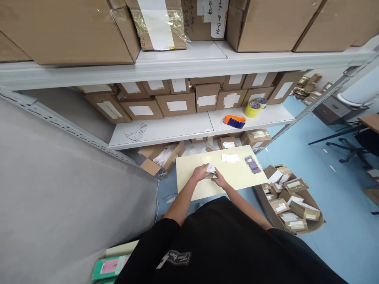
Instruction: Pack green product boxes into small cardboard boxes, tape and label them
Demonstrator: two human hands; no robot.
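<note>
A small white box-like item (211, 168) with faint print on top is held between my hands, low over the pale yellow tabletop (189, 187). My left hand (200, 172) grips its left side with closed fingers. From the right, my right hand (219, 178) presses its fingers and thumb against the edge. A darker, greenish-grey part shows under the white face; I cannot make out what it is. White paper sheets (230, 158) lie beyond my right hand, and a pixelated dark purple object (252, 164) rests near the table's right end.
Shelves ahead hold cardboard boxes (175, 105), clear glasses (137, 133), an orange-and-blue tape dispenser (235, 121) and yellow tape rolls (252, 109). An open carton (166, 157) stands left of the table. At right, a large carton (314, 228) of small parcels sits on the blue floor.
</note>
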